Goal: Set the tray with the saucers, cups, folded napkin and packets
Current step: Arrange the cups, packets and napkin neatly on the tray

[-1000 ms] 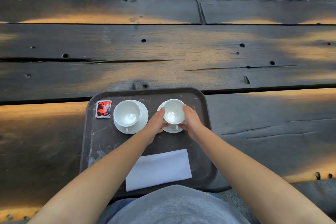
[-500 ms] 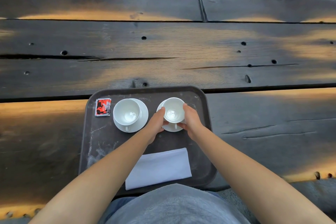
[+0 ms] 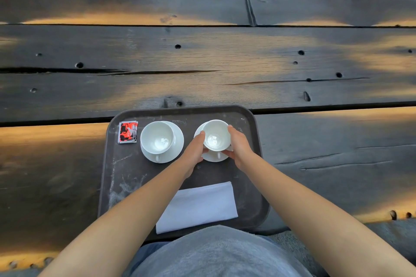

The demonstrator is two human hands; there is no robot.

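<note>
The table point(image 3: 202, 56) carries the tray point(image 3: 126, 175). On the tray: napkin point(image 3: 198, 207) at the near edge; left saucer point(image 3: 178, 141) and right saucer point(image 3: 212, 158) further back, bearing the empty left cup point(image 3: 157, 137) and right cup point(image 3: 216, 135); packets point(image 3: 127, 132) in the far left corner. My left hand point(image 3: 194, 150) and right hand point(image 3: 239, 146) clasp the right cup's sides.

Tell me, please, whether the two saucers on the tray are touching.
Apart: the head view shows a strip of dark tray between the left saucer and the right saucer.
</note>
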